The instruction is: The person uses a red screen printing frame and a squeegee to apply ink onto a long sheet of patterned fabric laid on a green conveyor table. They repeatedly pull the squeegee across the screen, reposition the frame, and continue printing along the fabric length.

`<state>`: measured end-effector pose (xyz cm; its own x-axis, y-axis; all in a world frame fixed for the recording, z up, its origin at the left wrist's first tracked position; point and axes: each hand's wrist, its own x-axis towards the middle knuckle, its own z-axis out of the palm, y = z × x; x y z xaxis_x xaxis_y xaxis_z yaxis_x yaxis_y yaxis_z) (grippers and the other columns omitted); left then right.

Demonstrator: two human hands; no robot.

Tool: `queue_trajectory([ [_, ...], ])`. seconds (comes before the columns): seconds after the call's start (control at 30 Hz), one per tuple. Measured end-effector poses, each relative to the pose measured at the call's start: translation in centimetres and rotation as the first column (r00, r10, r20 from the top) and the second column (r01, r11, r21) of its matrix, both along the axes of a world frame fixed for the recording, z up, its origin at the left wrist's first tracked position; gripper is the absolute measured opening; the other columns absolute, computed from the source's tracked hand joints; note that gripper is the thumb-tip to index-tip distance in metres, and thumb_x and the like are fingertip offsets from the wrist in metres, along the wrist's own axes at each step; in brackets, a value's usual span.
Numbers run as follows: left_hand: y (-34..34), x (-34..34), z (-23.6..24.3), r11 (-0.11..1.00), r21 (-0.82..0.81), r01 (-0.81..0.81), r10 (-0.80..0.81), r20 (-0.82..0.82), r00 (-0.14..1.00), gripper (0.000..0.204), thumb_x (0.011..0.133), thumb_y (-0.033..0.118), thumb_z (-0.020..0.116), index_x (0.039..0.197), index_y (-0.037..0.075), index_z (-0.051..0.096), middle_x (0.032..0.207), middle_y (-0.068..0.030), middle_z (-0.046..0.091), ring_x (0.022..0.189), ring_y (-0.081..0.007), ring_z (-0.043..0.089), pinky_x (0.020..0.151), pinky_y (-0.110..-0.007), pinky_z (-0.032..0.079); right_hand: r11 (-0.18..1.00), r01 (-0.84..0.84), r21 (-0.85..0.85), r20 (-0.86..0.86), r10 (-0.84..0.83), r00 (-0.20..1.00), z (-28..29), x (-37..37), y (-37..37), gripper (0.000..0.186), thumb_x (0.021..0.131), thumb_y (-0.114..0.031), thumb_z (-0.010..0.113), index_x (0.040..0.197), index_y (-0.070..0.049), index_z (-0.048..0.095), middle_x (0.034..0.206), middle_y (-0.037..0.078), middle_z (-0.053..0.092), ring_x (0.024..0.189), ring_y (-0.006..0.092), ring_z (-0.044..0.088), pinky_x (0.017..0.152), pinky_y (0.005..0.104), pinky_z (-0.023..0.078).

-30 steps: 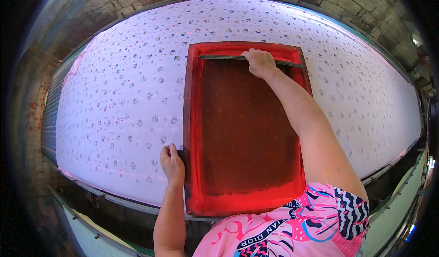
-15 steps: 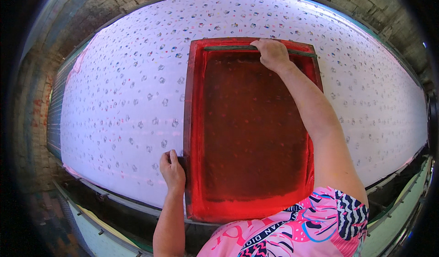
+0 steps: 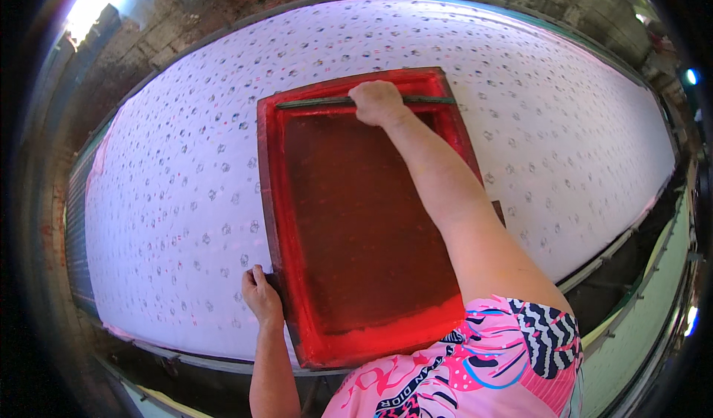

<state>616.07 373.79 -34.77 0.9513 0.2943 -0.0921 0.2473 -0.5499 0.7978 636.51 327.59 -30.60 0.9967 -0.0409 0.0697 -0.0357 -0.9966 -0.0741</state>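
A screen printing frame (image 3: 271, 188) with red-stained edges and a dark red mesh lies over the white printed fabric in front of me. My right hand (image 3: 377, 104) reaches to its far end, its fingers closed over a long thin squeegee (image 3: 316, 103) that spans the frame from side to side. Red ink (image 3: 394, 326) is spread thickly along the near end of the mesh. My left hand (image 3: 262, 296) is closed at the frame's lower left side, around a small dark handle (image 3: 276, 283) that it partly hides.
White fabric (image 3: 171, 195) with small repeated motifs covers the long table around the frame. A dark block (image 3: 498, 211) juts from the frame's right side. A rail (image 3: 594, 269) runs along the table's near edge. Behind stands a block wall (image 3: 512, 5).
The frame now appears further left and slanted, its far end leaning left. The table and wall have shifted in view too. Both hands keep their holds, the squeegee still at the far end.
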Motion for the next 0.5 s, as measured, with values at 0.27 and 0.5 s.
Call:
queue_trajectory([
  [0.27,0.5,1.0,-1.1,0.994,0.016,0.106,-0.107,0.055,0.993,0.042,0.113,0.032,0.06,0.101,-0.007,0.067,0.091,-0.0136,0.066,0.085,-0.0249,0.058,0.081,-0.041,0.048,0.998,0.004,0.06,-0.034,-0.002,0.999,1.5,-11.4,4.4,0.02,0.087,-0.016,0.07,0.101,-0.012,0.084,0.105,0.014,0.083,0.102,0.0347,0.08,0.089,0.0504,0.064],
  [0.5,1.4,0.4,-2.1,0.991,-0.119,0.06,-0.017,0.334,0.942,0.041,0.108,0.023,0.068,0.135,-0.007,0.067,0.121,-0.019,0.072,0.111,-0.0303,0.067,0.101,-0.042,0.052,0.997,-0.028,0.075,-0.185,0.042,0.982,3.0,-24.7,11.0,0.022,0.086,-0.014,0.069,0.105,-0.014,0.08,0.11,0.013,0.08,0.108,0.0339,0.077,0.092,0.052,0.062],
])
